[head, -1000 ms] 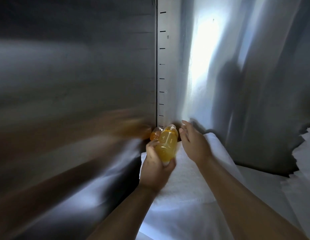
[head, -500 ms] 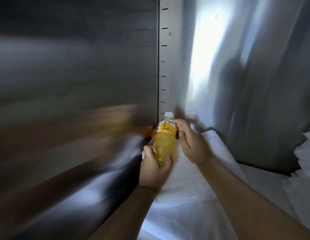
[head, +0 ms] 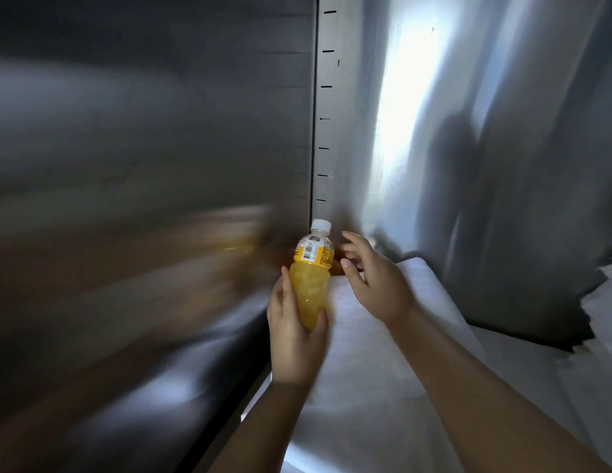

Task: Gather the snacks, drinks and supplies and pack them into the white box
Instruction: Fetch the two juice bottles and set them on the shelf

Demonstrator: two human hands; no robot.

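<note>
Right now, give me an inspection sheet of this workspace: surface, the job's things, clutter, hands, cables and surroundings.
Surface: white liner sheet covers the shelf, and its right edge is ragged.
Job's things: yellow drink bottle, white cap on, roughly upright. The white box is not in view.
Clutter: orange shape behind the bottle, too hidden to identify.
Hands: left hand grips the bottle's lower half. Right hand is beside the bottle with fingers spread, not touching it.
Cables: nothing seen.
Surroundings: metal walls close around the shelf, with a slotted strip in the corner. The left wall shows blurred reflections.
</note>
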